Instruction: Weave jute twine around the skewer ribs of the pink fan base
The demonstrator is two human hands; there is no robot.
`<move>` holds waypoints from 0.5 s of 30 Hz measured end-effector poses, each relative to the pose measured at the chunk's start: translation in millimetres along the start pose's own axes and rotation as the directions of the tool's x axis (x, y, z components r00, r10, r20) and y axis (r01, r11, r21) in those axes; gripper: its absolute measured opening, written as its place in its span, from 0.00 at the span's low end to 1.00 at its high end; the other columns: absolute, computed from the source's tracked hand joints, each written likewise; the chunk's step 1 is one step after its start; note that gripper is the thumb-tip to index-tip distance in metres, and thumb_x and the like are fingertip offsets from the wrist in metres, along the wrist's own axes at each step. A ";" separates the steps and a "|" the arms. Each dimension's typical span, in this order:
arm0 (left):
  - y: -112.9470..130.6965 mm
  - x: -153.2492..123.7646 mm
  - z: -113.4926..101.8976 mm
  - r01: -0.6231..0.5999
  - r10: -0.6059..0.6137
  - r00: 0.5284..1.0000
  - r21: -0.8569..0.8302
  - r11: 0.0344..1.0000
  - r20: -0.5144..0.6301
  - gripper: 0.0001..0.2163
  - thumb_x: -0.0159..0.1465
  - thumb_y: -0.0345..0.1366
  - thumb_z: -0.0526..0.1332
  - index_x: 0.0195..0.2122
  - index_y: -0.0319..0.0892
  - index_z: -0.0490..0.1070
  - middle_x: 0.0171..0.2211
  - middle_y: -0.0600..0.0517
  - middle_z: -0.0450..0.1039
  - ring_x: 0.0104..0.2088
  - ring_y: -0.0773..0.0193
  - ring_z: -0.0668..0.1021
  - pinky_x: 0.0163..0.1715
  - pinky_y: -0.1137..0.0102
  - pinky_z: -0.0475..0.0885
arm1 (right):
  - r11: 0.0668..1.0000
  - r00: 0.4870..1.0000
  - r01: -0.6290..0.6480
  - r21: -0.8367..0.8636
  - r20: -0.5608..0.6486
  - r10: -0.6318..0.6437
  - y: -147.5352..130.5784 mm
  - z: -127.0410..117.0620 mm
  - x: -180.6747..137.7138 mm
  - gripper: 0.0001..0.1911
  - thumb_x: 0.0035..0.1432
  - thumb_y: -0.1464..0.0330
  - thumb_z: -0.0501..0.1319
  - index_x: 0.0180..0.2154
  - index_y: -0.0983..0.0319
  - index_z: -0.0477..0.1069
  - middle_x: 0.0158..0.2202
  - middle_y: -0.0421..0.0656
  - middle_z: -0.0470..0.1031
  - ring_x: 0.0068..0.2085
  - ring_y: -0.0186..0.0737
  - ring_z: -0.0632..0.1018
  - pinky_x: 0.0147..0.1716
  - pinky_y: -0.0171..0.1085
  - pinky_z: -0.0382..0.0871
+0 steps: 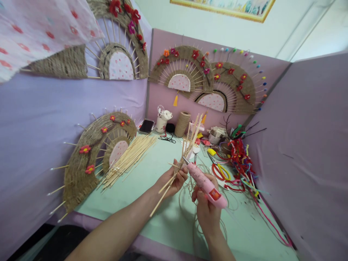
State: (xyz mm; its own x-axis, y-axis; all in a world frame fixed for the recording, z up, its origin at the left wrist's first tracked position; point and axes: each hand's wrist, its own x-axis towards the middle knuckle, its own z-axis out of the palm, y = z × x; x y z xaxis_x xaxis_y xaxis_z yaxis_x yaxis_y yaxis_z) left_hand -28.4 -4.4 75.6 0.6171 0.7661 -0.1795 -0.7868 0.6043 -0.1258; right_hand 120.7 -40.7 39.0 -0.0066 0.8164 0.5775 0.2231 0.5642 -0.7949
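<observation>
My left hand [174, 180] is closed around several thin wooden sticks [193, 136] that fan out above and below it. In my right hand [206, 203] is a pink glue gun [202, 179], its metal nozzle pointing up and left. The nozzle tip is at the sticks, just above my left fingers; whether it touches them I cannot tell. Loose twine [187, 192] lies in loops on the table beneath both hands.
A pile of sticks [130, 159] lies left, beside a twine-woven fan [81, 159] with red flowers. Scissors [221, 171] and tangled coloured pipe cleaners [241, 159] lie right. A twine spool [182, 124], a white can [163, 121] and a phone [146, 126] stand or lie at the back.
</observation>
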 end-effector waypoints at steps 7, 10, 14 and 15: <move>1.0 0.0 -3.1 0.006 -0.006 1.000 -0.004 1.000 -0.013 0.23 0.65 0.44 0.54 0.57 0.34 0.61 0.27 0.49 0.69 0.22 0.72 0.72 0.18 0.83 0.72 | 1.000 1.000 -0.023 0.003 -0.005 0.023 -2.4 0.7 0.1 0.09 0.60 0.63 0.52 0.36 0.61 0.66 0.25 0.39 0.63 0.25 0.36 0.67 0.26 0.37 0.64; 1.5 0.8 -4.5 0.010 -0.010 1.000 -0.008 1.000 -0.007 0.23 0.65 0.44 0.54 0.57 0.34 0.60 0.27 0.49 0.69 0.22 0.72 0.72 0.18 0.83 0.72 | 1.000 1.000 -0.024 0.009 -0.008 0.024 -4.9 0.6 1.1 0.10 0.61 0.62 0.52 0.36 0.61 0.66 0.26 0.39 0.63 0.25 0.36 0.67 0.24 0.36 0.63; 0.8 2.2 -4.9 0.014 -0.014 1.000 0.012 1.000 0.015 0.22 0.66 0.45 0.52 0.55 0.33 0.62 0.28 0.48 0.69 0.22 0.73 0.72 0.18 0.83 0.72 | 0.999 0.999 -0.044 0.025 -0.010 0.044 -9.9 0.6 4.1 0.10 0.61 0.62 0.52 0.38 0.61 0.65 0.26 0.38 0.62 0.23 0.34 0.67 0.21 0.34 0.62; 0.6 2.4 -4.9 0.016 -0.016 1.000 0.020 1.000 0.017 0.21 0.66 0.45 0.52 0.54 0.33 0.63 0.28 0.49 0.69 0.22 0.73 0.72 0.18 0.83 0.72 | 0.998 0.999 -0.048 0.030 -0.013 0.049 -11.0 0.7 4.8 0.10 0.61 0.62 0.52 0.39 0.61 0.65 0.26 0.38 0.63 0.23 0.33 0.66 0.21 0.34 0.62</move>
State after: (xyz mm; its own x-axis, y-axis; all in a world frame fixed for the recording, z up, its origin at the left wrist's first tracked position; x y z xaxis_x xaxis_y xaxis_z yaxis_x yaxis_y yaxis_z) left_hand -27.5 -3.2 70.3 0.6297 0.7601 -0.1604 -0.7766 0.6205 -0.1088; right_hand 117.6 -42.9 50.4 0.0166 0.8413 0.5404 0.1940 0.5274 -0.8271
